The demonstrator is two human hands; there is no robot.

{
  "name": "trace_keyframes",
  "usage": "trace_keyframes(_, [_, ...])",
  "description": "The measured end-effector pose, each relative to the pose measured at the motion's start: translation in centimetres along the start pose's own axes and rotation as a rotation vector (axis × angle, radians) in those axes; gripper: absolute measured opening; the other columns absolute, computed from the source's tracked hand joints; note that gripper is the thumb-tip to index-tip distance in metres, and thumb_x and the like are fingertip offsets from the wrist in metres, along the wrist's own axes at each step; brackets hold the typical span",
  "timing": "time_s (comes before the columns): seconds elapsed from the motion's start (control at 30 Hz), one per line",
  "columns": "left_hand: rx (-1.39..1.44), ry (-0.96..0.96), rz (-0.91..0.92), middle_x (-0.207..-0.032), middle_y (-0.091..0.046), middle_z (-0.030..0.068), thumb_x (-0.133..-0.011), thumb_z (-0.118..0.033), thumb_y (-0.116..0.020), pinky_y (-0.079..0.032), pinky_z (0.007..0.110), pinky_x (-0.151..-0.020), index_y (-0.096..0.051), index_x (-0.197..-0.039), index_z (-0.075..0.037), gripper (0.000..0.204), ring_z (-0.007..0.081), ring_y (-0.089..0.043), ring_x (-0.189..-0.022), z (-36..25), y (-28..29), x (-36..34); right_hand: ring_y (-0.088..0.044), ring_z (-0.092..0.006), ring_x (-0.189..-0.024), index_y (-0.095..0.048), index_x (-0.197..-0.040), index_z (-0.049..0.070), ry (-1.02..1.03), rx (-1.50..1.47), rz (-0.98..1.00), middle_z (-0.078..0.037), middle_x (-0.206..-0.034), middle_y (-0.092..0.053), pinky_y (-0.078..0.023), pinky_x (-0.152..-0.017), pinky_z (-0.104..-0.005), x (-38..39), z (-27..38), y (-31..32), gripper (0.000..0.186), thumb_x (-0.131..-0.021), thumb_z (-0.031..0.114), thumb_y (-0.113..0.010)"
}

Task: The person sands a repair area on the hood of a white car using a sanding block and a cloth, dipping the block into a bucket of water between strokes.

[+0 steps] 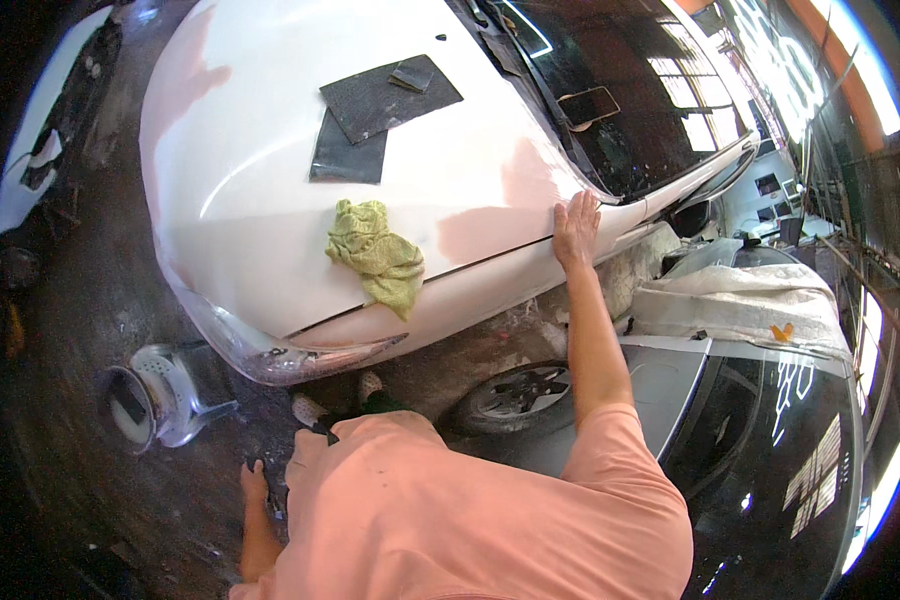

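My right hand lies flat with its fingers stretched out on the white car's fender, near the base of the windshield. Pinkish patches mark the white hood beside it. Low at my left side hangs my left hand, its fingers bent around a small dark thing that I cannot make out. A crumpled yellow-green cloth rests on the hood's near edge. Farther up the hood, a dark sheet of sandpaper overlaps another dark sheet, with a small dark piece on top.
A grey car with a dark windshield stands close at the right, partly under a whitish cover. Its wheel is near my legs. A silvery stool-like object sits on the dark floor at left. Another car part shows far left.
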State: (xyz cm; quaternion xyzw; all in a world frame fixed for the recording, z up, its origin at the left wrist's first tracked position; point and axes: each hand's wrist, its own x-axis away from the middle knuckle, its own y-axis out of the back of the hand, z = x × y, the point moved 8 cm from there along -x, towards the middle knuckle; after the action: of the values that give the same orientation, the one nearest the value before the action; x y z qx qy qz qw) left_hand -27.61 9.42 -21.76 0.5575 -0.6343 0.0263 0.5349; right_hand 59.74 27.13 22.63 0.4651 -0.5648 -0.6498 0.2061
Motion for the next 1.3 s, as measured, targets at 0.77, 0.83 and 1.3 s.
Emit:
trace_keyframes(0.77, [0.051,0.028,-0.097,-0.155,-0.052,0.0324,-0.105,-0.04,-0.066,-0.041,0.051,-0.118,-0.047,-0.153,0.011,0.073,0.0481,-0.051,-0.143,-5.6,-1.6,4.6,-0.018,-0.0374,-0.164,-0.025,-0.165,-0.009,0.442,-0.114,0.177,-0.027,-0.175,-0.022,-0.015,-0.134,-0.048,-13.2,15.7,-0.2,0.086,-0.112,0.059,-0.031])
trace_keyframes(0.83, [0.058,0.092,-0.068,-0.154,-0.052,0.0326,-0.104,-0.04,-0.067,-0.04,0.05,-0.119,-0.046,-0.153,0.012,0.074,0.0479,-0.05,-0.144,-6.5,-2.4,6.1,-0.02,-0.0371,-0.164,-0.026,-0.164,-0.009,0.484,-0.09,0.174,-0.026,-0.174,-0.024,-0.017,-0.133,-0.0476,-14.3,15.6,-0.8,0.086,-0.112,0.06,-0.031])
trace_keyframes(1.3, [-0.096,0.28,-0.073,-0.156,-0.05,0.034,-0.102,-0.048,-0.065,-0.041,0.05,-0.12,-0.042,-0.156,0.012,0.084,0.0482,-0.048,-0.145,-7.0,-9.0,12.2,-0.027,-0.0386,-0.161,-0.037,-0.159,-0.009,0.738,-0.137,0.08,-0.027,-0.171,-0.032,-0.018,-0.133,-0.0481,-6.2,7.4,1.6,0.089,-0.108,0.064,-0.039])
